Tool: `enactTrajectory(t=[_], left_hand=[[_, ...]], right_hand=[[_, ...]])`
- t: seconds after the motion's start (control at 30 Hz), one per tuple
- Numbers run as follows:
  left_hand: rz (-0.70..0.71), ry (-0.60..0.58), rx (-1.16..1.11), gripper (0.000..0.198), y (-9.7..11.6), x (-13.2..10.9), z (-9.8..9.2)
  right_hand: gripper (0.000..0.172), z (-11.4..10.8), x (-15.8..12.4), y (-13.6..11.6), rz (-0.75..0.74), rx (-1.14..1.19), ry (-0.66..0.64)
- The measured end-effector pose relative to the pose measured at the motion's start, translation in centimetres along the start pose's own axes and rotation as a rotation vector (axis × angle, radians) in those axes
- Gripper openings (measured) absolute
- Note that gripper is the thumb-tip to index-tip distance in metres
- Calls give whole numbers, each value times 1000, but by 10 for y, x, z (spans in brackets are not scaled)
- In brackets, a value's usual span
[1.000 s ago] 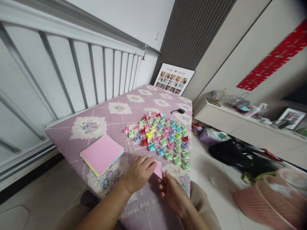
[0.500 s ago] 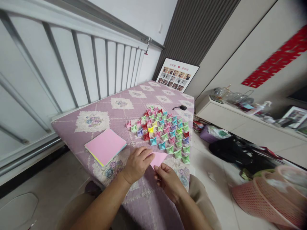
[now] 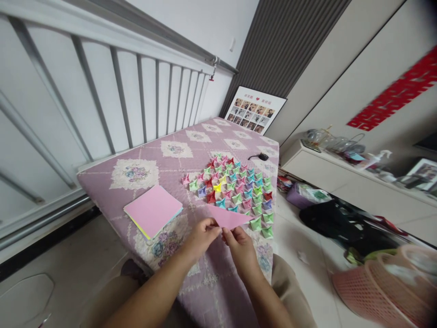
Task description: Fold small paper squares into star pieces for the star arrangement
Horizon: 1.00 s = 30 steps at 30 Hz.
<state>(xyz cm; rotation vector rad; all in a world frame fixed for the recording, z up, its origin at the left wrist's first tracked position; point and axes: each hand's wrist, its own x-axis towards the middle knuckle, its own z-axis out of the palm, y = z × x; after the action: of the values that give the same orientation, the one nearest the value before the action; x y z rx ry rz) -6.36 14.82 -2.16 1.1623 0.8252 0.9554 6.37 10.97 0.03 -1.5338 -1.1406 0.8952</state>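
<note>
A pink sheet of origami paper point(image 3: 230, 217), folded into a triangle, is held up over the near part of the table. My left hand point(image 3: 204, 233) pinches its near corner from the left. Close beside it, my right hand point(image 3: 238, 243) pinches the same corner, thumb and fingers pressed together. Just beyond the paper stand rows of small folded paper pieces point(image 3: 236, 199) in green, pink, blue, red and yellow; the triangle hides a few of them. To the left lies a stack of square paper point(image 3: 153, 210) with a pink sheet on top.
A purple quilted cloth point(image 3: 184, 173) with floral patches covers the table. A small black object point(image 3: 262, 156) lies toward its far right. A white radiator point(image 3: 129, 95) runs along the left; pink baskets point(image 3: 368, 282) stand on the floor at right.
The pink paper has turned so its long edge faces away from me. My left hand has moved from lying over the paper to pinching its near corner beside my right hand.
</note>
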Motion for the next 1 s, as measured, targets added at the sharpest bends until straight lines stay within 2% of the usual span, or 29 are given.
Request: enactTrajectory(t=[0.07,0.2,0.4,0.47,0.53,0.67,0.83,1.0], left_hand=[[-71,-22,-109,25,-1,0,3],[-134,19,-270,31,-5,1,6],[-188,52,-383,36,-10,3,6],[-196,63,-366,34,-10,5,5],[-213,73,-326,29,-8,6,3],[-222,60,-240,16,-5,9,1],[-177,46,-158,13,-12,13,-3],[-138,2,-87,13,-15,14,-8]], right_hand=[[37,2,1,2,-52,-12,-18],[34,4,0,8,-101,-79,-16],[28,-1,3,22,-152,-270,-66],[25,-8,6,22,-121,-307,-81],[26,-18,9,17,-33,-268,-26],[37,-36,12,-9,140,-16,87],[45,-43,5,-35,195,80,-14],[38,-39,-1,-36,204,35,-83]])
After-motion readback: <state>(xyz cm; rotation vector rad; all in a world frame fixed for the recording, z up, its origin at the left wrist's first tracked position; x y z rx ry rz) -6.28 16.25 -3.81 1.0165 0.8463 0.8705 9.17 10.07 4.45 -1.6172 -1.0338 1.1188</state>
